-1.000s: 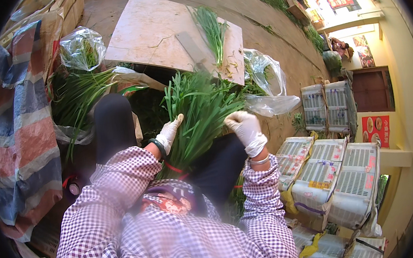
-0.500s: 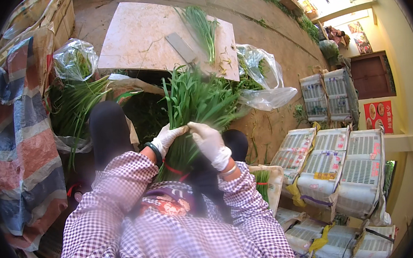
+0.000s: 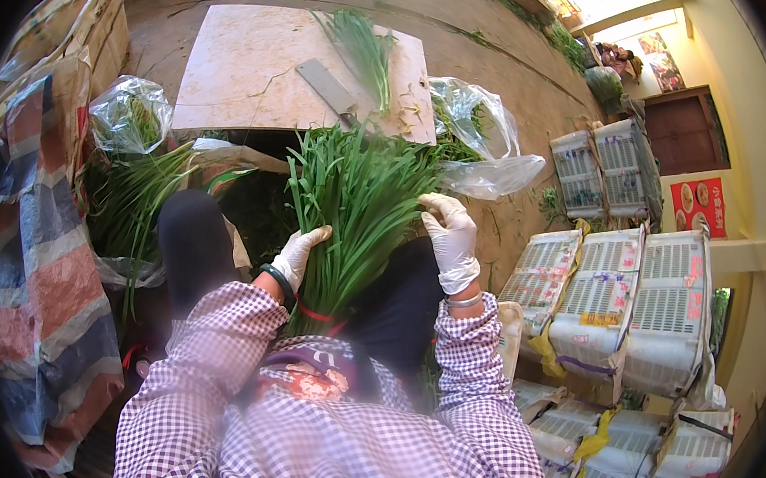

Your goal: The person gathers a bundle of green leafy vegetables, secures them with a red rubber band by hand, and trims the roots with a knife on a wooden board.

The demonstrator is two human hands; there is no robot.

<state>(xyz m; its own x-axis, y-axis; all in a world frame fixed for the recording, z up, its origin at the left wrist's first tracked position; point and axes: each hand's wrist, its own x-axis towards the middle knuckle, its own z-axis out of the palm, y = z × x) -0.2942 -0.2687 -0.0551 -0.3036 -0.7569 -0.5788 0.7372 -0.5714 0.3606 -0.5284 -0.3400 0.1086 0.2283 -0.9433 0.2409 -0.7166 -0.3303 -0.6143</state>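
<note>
A large bunch of green garlic chives (image 3: pixel 353 205) lies across my lap, leaves fanning away from me and stalks bound by a red band (image 3: pixel 315 316). Gloved in white, my left hand (image 3: pixel 299 257) closes on the bunch's left side, thumb over the leaves. My right hand (image 3: pixel 454 242), gloved too, is at the right fringe of the leaves with fingers curled toward the thumb; whatever is between them is too small to make out. Beyond the leaf tips is a pale board (image 3: pixel 250 68) carrying a flat grey blade-like piece (image 3: pixel 326 86) and a smaller bunch of greens (image 3: pixel 365 54).
Loose long greens (image 3: pixel 138 197) and a clear plastic bag (image 3: pixel 128 116) are at the left, beside a striped woven sheet (image 3: pixel 67 276). Another clear bag (image 3: pixel 493 177) lies right of the board. Wrapped slotted crates (image 3: pixel 589 303) stand at the right.
My right hand has moved right, away from my left hand, to the outer edge of the leaves. The leaves spread wider. My left hand has shifted slightly left and keeps hold.
</note>
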